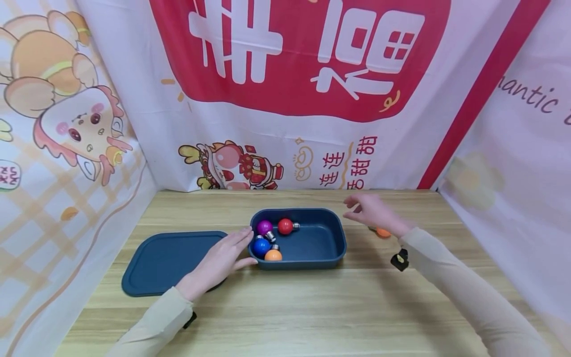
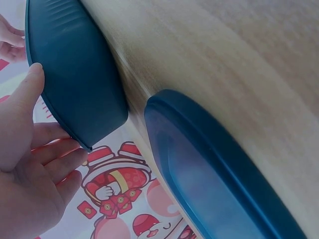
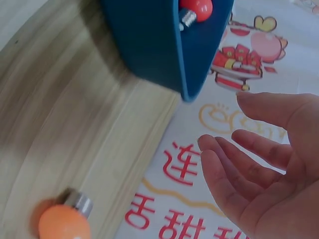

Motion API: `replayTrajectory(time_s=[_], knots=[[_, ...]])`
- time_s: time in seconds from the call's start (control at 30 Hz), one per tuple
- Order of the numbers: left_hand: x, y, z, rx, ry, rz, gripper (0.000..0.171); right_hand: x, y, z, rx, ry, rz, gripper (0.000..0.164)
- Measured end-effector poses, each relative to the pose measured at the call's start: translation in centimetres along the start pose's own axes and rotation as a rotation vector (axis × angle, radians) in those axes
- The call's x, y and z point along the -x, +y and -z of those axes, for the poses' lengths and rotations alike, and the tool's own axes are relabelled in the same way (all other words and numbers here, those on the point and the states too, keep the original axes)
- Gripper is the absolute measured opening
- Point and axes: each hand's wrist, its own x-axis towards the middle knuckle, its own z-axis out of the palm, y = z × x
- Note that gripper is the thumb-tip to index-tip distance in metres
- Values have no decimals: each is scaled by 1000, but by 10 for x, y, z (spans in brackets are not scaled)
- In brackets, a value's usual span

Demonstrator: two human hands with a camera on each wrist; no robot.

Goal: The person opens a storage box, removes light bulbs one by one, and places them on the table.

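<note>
At far left, a cloth [image 1: 76, 129] printed with a cartoon creature and an orange check pattern. Next, lying on the wood-grain table [image 1: 285, 312], a dark blue lid [image 1: 167, 263] with rounded corners, partly hidden in the head view by the left arm. Around that arm, a pale left sleeve [image 1: 162, 315], with a small black piece at the cuff.

Then the left hand [image 1: 223, 258]: open, fingers extended and thumb spread away, touching the left end of a dark blue box [image 1: 318, 243] but not wrapped round it. In the left part of the box, a purple bulb [image 1: 265, 227] towards the far corner, a blue bulb [image 1: 261, 247] nearer, an orange bulb [image 1: 273, 255] by the near wall; further right, a red bulb [image 1: 285, 226] with its metal base pointing right. Behind, a hanging cloth [image 1: 285, 109] with large white characters on red.

Just beyond the right end of the box, the right hand [image 1: 372, 210]: raised, fingers loosely bent, thumb clear of them, holding nothing. Below it on the table, a second orange bulb [image 1: 383, 232]. Further right, a pale right sleeve [image 1: 468, 292], then a whitish cloth [image 1: 513, 198] with lettering.
</note>
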Motion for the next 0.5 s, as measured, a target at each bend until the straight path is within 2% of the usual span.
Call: replayTrajectory(time_s=[0.27, 0.5], knots=[[0, 0, 0, -8, -9, 7, 73, -10, -18, -13, -14, -16, 103, 36], [0, -1, -1, -17, -12, 11, 74, -21, -31, -25, -19, -59, 158, 36]])
